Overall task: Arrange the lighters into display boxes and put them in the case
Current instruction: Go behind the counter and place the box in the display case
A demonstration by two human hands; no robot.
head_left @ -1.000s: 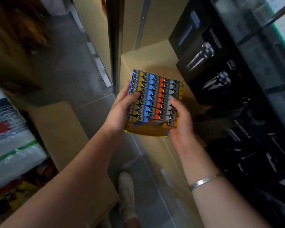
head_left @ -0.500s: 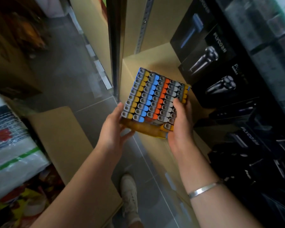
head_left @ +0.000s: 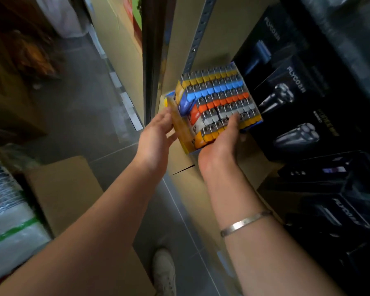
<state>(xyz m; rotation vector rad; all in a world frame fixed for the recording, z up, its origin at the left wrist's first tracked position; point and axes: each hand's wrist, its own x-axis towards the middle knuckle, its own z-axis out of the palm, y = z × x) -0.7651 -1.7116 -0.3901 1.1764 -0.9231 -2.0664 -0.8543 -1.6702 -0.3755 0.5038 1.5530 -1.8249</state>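
Head view: right hand (head_left: 220, 142) grips display box (head_left: 214, 103); left hand (head_left: 156, 133), fingers straight, touches its side.

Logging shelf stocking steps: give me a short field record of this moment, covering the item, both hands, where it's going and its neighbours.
item: display box of lighters, rows yellow, blue, orange, grey
left hand: fingers straight, flat against the box's yellow side
right hand: grips the near end, thumb on the lighter tops
place: over the tan shelf
neighbours: black shaver boxes to the right
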